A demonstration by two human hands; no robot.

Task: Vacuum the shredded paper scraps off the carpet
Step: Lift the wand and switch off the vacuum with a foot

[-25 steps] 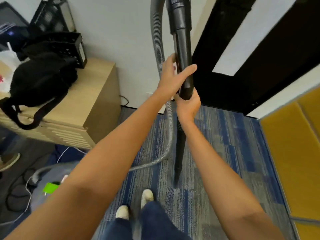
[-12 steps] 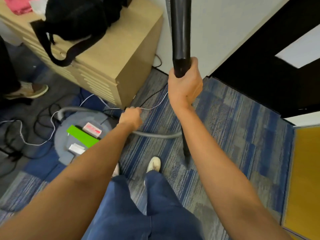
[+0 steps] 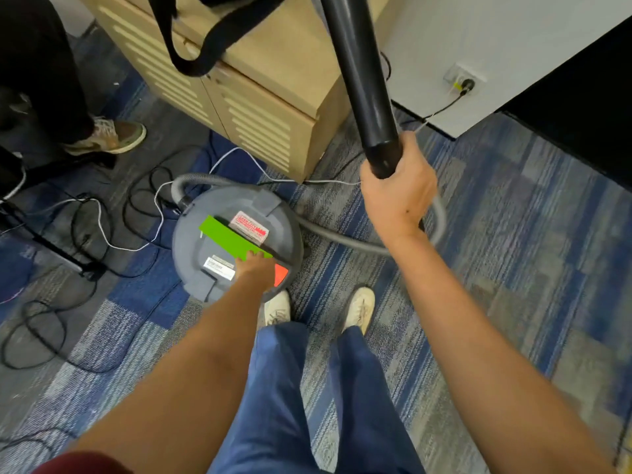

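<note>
- The right hand [image 3: 398, 196] is wrapped around the lower end of the black vacuum wand [image 3: 359, 77]; its fingers curl round the tube, which rises up and out of the far edge of view.
- The left hand [image 3: 254, 268] reaches down onto the lid of the grey round vacuum canister [image 3: 191, 234], resting beside an orange-red switch [image 3: 281, 274] and a green label [image 3: 229, 238]; whether its fingers are spread or pressed together cannot be told.
- A grey hose [image 3: 342, 238] runs across the blue-and-grey striped carpet [image 3: 513, 251] from the canister toward the right hand.
- A wooden cabinet [image 3: 260, 107] stands beyond the canister, with cables [image 3: 102, 213] strewn to the left.
- Two white shoes [image 3: 359, 307] stand just near the canister.
</note>
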